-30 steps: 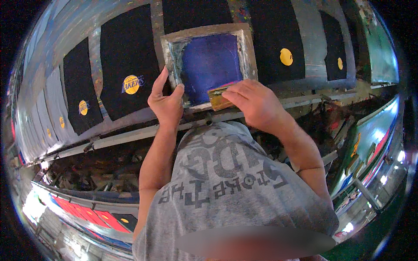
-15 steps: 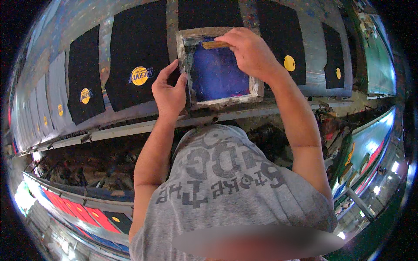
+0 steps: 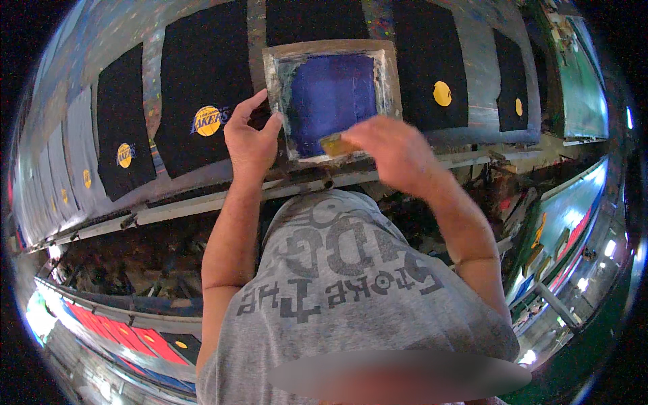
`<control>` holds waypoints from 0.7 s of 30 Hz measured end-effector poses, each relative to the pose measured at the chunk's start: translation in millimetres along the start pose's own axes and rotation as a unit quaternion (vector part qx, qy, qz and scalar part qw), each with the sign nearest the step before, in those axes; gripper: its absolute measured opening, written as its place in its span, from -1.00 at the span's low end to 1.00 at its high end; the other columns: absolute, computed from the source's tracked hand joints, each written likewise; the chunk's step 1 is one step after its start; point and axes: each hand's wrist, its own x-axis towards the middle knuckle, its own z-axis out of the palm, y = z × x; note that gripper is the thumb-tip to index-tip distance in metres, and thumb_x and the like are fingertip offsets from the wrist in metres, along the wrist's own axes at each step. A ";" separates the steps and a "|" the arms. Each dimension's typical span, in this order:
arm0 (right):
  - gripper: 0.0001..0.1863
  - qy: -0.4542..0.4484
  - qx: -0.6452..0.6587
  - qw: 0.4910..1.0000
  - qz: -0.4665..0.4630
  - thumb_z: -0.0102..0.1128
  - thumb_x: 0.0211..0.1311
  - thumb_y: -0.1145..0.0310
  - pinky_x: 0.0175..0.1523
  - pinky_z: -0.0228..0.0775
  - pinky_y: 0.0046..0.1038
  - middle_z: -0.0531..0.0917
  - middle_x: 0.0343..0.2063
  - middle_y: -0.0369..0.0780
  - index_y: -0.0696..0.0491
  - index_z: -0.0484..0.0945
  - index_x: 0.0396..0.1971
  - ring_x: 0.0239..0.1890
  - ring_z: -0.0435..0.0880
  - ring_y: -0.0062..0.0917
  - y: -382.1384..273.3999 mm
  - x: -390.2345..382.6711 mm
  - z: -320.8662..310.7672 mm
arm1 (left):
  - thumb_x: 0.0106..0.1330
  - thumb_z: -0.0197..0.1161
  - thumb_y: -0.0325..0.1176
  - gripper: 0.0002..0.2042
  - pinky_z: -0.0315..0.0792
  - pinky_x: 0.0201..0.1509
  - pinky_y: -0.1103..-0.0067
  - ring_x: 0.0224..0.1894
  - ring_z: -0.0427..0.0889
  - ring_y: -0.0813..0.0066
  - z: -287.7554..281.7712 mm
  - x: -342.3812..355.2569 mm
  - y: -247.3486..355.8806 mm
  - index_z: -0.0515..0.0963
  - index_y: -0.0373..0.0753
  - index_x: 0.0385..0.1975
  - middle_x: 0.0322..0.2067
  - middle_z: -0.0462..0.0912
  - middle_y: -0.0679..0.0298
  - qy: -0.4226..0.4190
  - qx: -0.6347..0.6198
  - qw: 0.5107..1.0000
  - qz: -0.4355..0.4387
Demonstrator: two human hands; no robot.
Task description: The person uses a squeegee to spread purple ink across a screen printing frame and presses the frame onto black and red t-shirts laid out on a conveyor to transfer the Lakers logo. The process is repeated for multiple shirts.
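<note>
A screen-printing frame (image 3: 390,81) with a pale, stained border and dark blue mesh lies over a black cloth piece on the long table. My right hand (image 3: 398,152), slightly smeared by motion, is closed around a squeegee (image 3: 335,145) with a yellowish-brown handle. The squeegee is at the near end of the mesh. My left hand (image 3: 253,138) rests at the frame's left edge, thumb and forefinger spread apart and touching its outer side. Left of the frame lies a black cloth piece (image 3: 202,61) printed with a yellow ball and purple lettering.
Another black piece (image 3: 432,54) with a yellow circle lies right of the frame. More black and grey pieces (image 3: 84,135) line the table to the left. A rail (image 3: 202,189) runs along the table's near edge. Another table behind me bears red pieces (image 3: 121,331).
My right hand has drawn the squeegee toward me, from the far end of the mesh to the near end. My left hand stays at the frame's left edge.
</note>
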 end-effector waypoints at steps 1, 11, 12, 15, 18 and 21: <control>-0.62 0.032 -0.014 0.999 -0.010 0.21 0.31 0.46 0.29 0.63 -0.11 0.82 0.03 -0.10 0.06 0.77 0.09 0.12 0.78 -0.13 12.2 9.7 -5.3 | 0.30 0.52 -0.59 -0.54 0.61 0.24 0.51 0.03 0.78 0.46 0.0 0.9 0.0 0.69 -0.41 0.23 0.04 0.84 0.11 -0.002 -0.005 1.000 0.000; -0.61 0.121 -0.060 0.990 -0.028 0.26 0.23 0.58 0.18 0.67 -0.12 0.83 0.00 -0.12 0.05 0.81 0.04 0.05 0.80 -0.13 58.0 38.0 -2.2 | 0.31 0.52 -0.59 -0.54 0.63 0.16 0.55 -0.03 0.79 0.53 -0.8 2.2 0.2 0.69 -0.40 0.24 -0.01 0.85 0.17 -0.006 -0.014 0.999 -0.042; -0.61 0.113 -0.051 0.992 -0.027 0.26 0.22 0.59 0.18 0.68 -0.13 0.82 0.00 -0.12 0.05 0.82 0.03 0.04 0.80 -0.14 45.6 25.1 1.8 | 0.31 0.52 -0.59 -0.54 0.63 0.15 0.55 -0.03 0.79 0.53 -0.7 2.2 1.2 0.69 -0.40 0.24 -0.01 0.84 0.17 -0.006 -0.007 0.999 -0.034; -0.59 0.107 -0.042 0.993 -0.037 0.27 0.17 0.59 0.17 0.69 -0.15 0.82 0.00 -0.13 0.06 0.83 0.02 0.04 0.80 -0.16 8.4 -5.4 8.8 | 0.31 0.52 -0.59 -0.54 0.63 0.15 0.55 -0.03 0.79 0.53 -1.8 2.4 3.9 0.69 -0.40 0.23 -0.01 0.84 0.17 -0.008 0.011 1.000 -0.017; -0.59 0.054 -0.008 0.998 -0.028 0.27 0.15 0.59 0.18 0.69 -0.15 0.83 0.00 -0.13 0.07 0.82 0.02 0.05 0.81 -0.18 -8.3 -16.6 4.5 | 0.31 0.52 -0.59 -0.54 0.63 0.15 0.55 -0.03 0.78 0.52 -2.9 2.8 4.9 0.69 -0.40 0.23 -0.02 0.84 0.17 -0.013 0.017 1.000 -0.023; -0.60 0.021 0.023 0.999 -0.020 0.27 0.22 0.58 0.21 0.68 -0.13 0.84 -0.02 -0.10 0.08 0.80 0.05 0.07 0.81 -0.14 8.9 3.8 -8.5 | 0.31 0.52 -0.58 -0.54 0.63 0.15 0.55 -0.03 0.78 0.52 -2.8 3.7 4.7 0.69 -0.40 0.23 -0.01 0.84 0.17 -0.014 0.011 1.000 -0.018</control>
